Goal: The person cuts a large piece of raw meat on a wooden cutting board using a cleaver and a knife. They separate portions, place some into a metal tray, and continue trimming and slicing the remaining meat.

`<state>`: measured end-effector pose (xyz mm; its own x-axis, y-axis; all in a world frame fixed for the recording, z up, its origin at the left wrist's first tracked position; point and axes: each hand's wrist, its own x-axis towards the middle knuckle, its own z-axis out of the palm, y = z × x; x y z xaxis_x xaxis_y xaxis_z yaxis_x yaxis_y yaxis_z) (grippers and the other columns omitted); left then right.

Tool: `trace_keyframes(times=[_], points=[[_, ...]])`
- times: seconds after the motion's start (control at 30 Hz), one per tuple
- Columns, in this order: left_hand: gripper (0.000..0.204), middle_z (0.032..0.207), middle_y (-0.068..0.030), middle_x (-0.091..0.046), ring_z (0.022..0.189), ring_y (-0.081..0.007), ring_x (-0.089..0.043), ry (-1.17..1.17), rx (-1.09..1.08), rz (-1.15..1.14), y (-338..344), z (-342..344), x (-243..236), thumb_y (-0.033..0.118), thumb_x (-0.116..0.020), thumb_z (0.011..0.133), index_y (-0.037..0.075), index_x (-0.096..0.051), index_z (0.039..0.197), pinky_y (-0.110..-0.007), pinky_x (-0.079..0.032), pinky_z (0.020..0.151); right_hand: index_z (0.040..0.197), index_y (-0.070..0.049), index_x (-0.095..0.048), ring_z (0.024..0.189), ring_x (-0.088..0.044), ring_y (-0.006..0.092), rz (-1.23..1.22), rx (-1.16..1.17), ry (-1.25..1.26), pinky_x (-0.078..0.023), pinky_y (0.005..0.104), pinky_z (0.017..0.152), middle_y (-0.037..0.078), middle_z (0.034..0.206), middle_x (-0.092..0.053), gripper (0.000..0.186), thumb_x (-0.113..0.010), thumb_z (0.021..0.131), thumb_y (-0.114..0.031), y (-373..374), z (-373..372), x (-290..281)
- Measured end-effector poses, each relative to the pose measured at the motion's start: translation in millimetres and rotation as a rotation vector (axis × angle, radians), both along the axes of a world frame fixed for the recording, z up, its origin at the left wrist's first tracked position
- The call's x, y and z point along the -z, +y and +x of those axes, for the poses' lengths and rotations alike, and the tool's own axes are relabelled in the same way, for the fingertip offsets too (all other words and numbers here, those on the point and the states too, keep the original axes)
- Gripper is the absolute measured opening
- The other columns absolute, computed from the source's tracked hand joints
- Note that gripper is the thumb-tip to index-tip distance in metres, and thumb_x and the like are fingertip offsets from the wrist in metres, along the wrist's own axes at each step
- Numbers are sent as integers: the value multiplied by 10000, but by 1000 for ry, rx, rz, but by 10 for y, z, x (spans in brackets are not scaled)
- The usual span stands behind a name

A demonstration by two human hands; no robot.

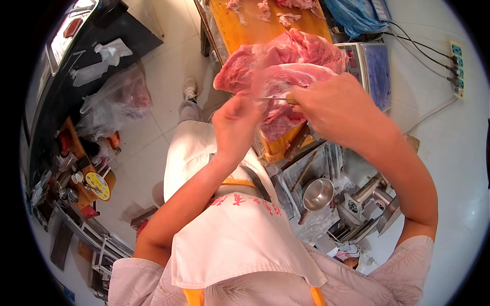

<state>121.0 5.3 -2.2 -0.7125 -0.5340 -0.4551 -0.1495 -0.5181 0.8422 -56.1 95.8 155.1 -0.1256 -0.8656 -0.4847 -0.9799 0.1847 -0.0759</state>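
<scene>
A large slab of raw meat (286,56), red with pale fat, lies at the near end of an orange-brown cutting board (245,21). Its near flap hangs over the board's edge. My right hand (326,107) is wrapped round the yellowish handle of a knife (274,99). The thin blade points left and lies against the meat's near side. At the near left edge of the meat, my left hand (236,121) has its fingers curled in, gripping the meat close to the knife tip. Slight motion blur softens those fingertips.
Meat scraps (288,19) lie at the board's far end. A scale (365,66) stands right of it. Below my right arm are a metal pot (318,194) and a meat grinder (360,201). A power strip (457,69) with cables is at right; plastic bags (115,102) sit left.
</scene>
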Motion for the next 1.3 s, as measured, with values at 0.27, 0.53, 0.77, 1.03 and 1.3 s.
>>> trace_keyframes(times=[0.27, 0.53, 0.77, 1.03, 1.3], points=[[174, 808, 69, -599, 739, -20, -480, -40, -17, 38, -77, 90, 55, -21, -761, 926, 28, -619, 837, -216, -372, 641, 1195, -141, -721, 763, -726, 344, 184, 166, 8, -545, 491, 668, 116, 757, -713, 210, -675, 1014, -236, 5, 12, -326], [192, 786, 63, -610, 688, -12, -483, -65, -1, 20, -108, 245, 355, -21, -755, 918, 54, -612, 813, -217, -359, 595, 1096, -101, -743, 792, -747, 352, 137, 196, -38, -560, 483, 714, 140, 795, -742, 171, -675, 989, -217, 23, 85, -159], [165, 749, 63, -592, 684, -19, -479, -123, -28, 10, -172, 249, 512, 11, -717, 909, 42, -605, 791, -222, -372, 605, 1029, -55, -747, 790, -754, 379, 240, 274, -1, -574, 495, 723, 164, 833, -760, 197, -664, 1019, -234, 29, 204, -169], [158, 743, -26, -670, 653, -98, -598, -171, 58, 183, -218, 349, 762, -8, -696, 908, 55, -606, 795, -265, -445, 594, 1000, -30, -742, 784, -747, 414, 248, 415, -19, -569, 517, 720, 209, 800, -739, 272, -645, 1053, -278, 215, 288, -163], [160, 981, -69, -696, 877, -200, -670, -129, 204, -590, -210, 291, 443, 2, -664, 927, 24, -656, 1085, -309, -554, 755, 991, -51, -730, 792, -739, 419, 222, 632, -25, -565, 530, 752, 198, 797, -738, 269, -646, 1058, -297, 356, 372, -222]])
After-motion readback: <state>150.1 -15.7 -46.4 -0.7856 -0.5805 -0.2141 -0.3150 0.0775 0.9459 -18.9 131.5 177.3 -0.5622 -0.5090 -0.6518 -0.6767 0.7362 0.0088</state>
